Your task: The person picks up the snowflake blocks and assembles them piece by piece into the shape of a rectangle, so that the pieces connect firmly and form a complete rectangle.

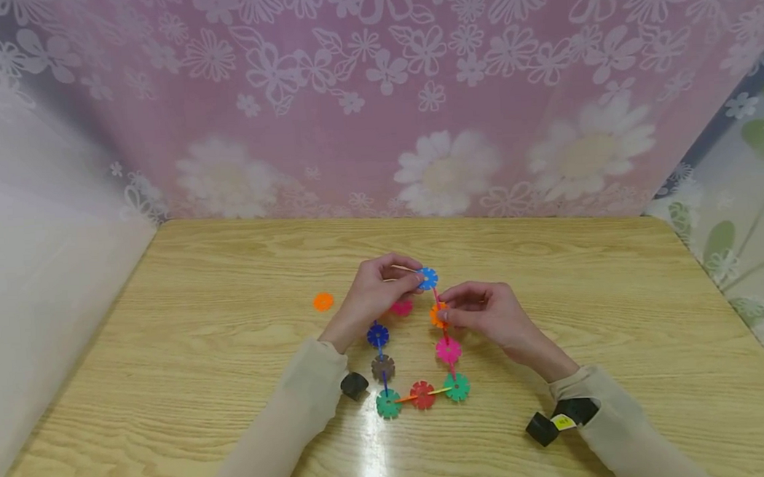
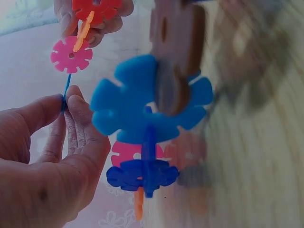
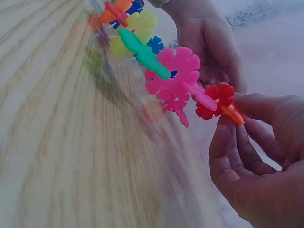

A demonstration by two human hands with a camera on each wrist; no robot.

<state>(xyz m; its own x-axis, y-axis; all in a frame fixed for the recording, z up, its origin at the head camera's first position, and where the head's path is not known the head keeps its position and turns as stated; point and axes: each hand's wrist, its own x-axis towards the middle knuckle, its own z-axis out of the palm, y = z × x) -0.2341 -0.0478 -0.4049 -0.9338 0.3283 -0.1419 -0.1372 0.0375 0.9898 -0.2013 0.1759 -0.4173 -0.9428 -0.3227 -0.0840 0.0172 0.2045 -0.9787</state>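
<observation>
Notched plastic discs, slotted into one another, form a chain between both hands. My left hand (image 1: 385, 289) pinches a blue disc (image 1: 427, 278) at the chain's far right end; in the left wrist view a pink disc (image 2: 71, 54) is slotted to it. Thumb and fingers of my right hand (image 1: 492, 316) pinch an orange disc (image 1: 438, 315), beside a red disc (image 3: 213, 99) in the right wrist view. Down the right side follow a pink disc (image 1: 448, 350) and a green disc (image 1: 457, 387). Another pink disc (image 1: 402, 306) lies by the left hand, which partly hides the chain there.
Nearest me, the chain runs through a red disc (image 1: 422, 395) to a second green disc (image 1: 388, 404), then up past a brown disc (image 1: 383, 368) and a dark blue disc (image 1: 378, 334). A loose orange disc (image 1: 323, 301) lies on the wooden table (image 1: 227, 277), left of the hands.
</observation>
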